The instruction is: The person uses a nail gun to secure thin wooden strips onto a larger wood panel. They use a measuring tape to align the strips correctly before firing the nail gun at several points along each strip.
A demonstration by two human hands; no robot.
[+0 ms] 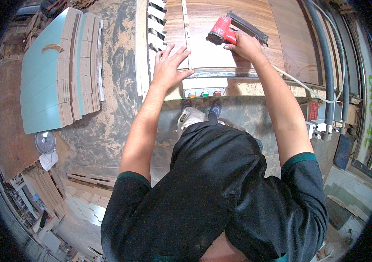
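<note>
My right hand (246, 46) is wrapped round the handle of a red and black nail gun (223, 29). The gun is over a wood-grain board (205, 17) on the workbench, its long black magazine slanting off to the right. My left hand (168, 65) lies with fingers spread at the board's near left, the fingertips by a narrow pale strip (186, 26) that runs away from me across the board. A pale hose (301, 83) trails to the right from near my right forearm.
A control box (204, 88) with coloured buttons fronts the bench. Stacked pale green boards (48, 83) stand at left, near a fan (45, 143) and a white bucket (48, 160). Thick grey hoses (324, 56) run down the right. Sawdust covers the floor (116, 56).
</note>
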